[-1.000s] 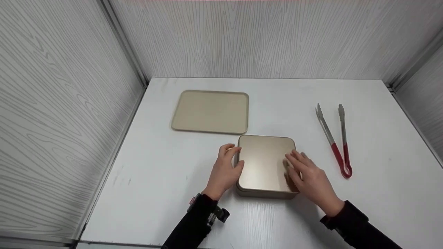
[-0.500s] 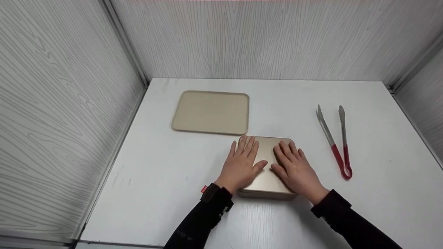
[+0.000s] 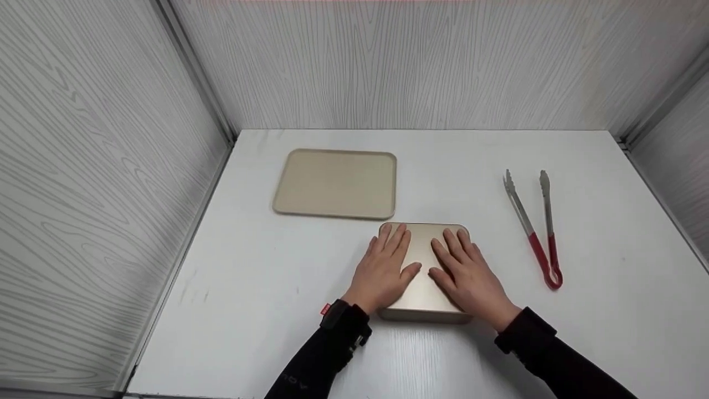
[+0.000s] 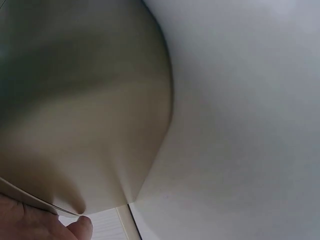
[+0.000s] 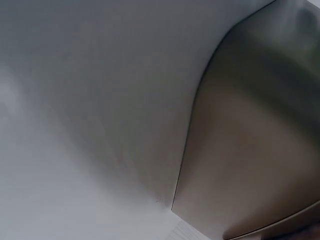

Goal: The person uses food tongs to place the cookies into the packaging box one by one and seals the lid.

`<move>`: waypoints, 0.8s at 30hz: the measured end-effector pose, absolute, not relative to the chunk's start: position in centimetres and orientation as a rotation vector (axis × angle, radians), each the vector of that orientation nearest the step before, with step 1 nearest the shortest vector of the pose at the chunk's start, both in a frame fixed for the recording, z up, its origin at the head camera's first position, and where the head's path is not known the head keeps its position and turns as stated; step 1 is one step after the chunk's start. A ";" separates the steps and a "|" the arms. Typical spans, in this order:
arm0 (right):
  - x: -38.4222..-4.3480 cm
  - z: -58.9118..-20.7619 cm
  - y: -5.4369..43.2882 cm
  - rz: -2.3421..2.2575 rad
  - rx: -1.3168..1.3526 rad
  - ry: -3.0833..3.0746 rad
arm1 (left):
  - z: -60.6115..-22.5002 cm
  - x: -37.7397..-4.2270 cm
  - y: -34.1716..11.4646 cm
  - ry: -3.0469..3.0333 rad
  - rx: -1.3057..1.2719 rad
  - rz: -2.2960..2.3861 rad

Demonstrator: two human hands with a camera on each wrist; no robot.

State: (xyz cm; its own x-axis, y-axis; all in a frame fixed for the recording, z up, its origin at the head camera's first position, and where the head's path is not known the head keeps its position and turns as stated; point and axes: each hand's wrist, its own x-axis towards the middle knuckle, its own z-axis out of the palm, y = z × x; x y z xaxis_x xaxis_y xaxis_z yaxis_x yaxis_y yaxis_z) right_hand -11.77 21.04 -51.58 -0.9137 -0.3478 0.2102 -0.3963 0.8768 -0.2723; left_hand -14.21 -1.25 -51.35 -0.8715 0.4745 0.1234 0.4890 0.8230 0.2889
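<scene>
White desk [image 3: 277, 310] inside pale wood-grain walls [image 3: 83, 166], gold square tin [image 3: 424, 249] lidded at near centre, left hand [image 3: 384, 272] and right hand [image 3: 468, 277] flat on it, fingers straight.

Looks like a staged test booth or lab recording cell, not a lived-in room — 3 pale wood-grain wall panels [image 3: 388, 61] box in a plain white table [image 3: 277, 288], joined at the corners by metal strips [image 3: 196, 66]. Only a few kitchen-type props are laid out, well apart: a beige tray [image 3: 334, 183], red-handled tongs [image 3: 534, 227], a gold tin [image 3: 424, 244] — no other furniture etc.
</scene>
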 end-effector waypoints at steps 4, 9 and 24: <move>-11.9 -51.6 21.0 0.470 0.577 -2.889 | -51.3 -14.4 -1.4 -2.961 -0.779 -0.491; -12.3 -51.4 21.1 0.473 0.567 -2.903 | -51.2 -14.8 -1.4 -2.971 -0.772 -0.466; -13.6 -50.0 23.4 0.478 0.444 -2.933 | -49.9 -16.5 -4.0 -3.023 -0.527 -0.552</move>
